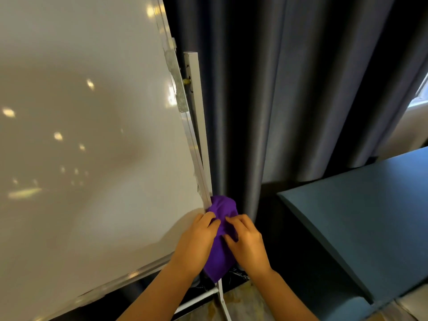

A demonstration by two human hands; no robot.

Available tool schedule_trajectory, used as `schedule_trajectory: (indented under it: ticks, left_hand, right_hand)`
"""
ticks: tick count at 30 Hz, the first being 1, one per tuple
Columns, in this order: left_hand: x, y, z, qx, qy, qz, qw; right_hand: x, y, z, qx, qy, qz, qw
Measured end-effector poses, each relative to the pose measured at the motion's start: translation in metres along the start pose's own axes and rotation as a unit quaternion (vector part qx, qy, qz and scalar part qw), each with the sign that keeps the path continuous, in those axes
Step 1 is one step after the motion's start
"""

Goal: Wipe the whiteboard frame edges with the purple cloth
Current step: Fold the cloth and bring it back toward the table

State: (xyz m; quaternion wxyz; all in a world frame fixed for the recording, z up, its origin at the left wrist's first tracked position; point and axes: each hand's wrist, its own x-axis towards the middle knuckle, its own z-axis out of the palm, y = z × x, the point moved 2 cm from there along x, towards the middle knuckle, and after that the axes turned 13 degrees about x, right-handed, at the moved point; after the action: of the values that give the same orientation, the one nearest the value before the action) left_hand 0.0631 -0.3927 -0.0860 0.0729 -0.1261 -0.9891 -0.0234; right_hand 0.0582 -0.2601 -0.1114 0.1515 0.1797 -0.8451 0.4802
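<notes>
A large whiteboard fills the left of the head view, tilted on its stand. Its metal frame edge runs down the right side to the lower right corner. A purple cloth is bunched over that corner of the frame. My left hand grips the cloth from the left, fingers pressed against the frame. My right hand pinches the cloth from the right. The board's corner itself is hidden under the cloth and hands.
A white stand post rises just behind the frame edge. Dark blue curtains hang close on the right. A teal cushioned bench stands at the lower right. The stand's white legs reach the floor below my hands.
</notes>
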Motion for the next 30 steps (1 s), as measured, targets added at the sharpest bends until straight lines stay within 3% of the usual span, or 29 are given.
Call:
schedule_trajectory:
  ticks: [3,10,13,20,30]
  left_hand:
    - [0.002,0.005,-0.001,-0.011,-0.04,-0.011,0.999]
    - [0.001,0.019,-0.015,-0.034,-0.174,0.002,0.984]
    - [-0.001,0.022,-0.032,-0.073,-0.206,0.017,0.976]
    - [0.022,0.036,-0.11,-0.163,-0.215,0.051,0.961]
    - [0.038,0.088,-0.257,-0.249,-0.157,0.143,0.945]
  right_hand:
    - [-0.002,0.005,-0.002,-0.007,-0.031,0.03,0.999]
    - [-0.006,-0.001,-0.029,-0.041,-0.202,0.092,0.974]
    - [-0.002,-0.015,-0.05,-0.046,-0.228,0.118,0.965]
    - [0.02,-0.075,-0.126,-0.073,-0.217,0.141,0.963]
    - [0.041,-0.19,-0.251,-0.121,-0.139,0.127,0.975]
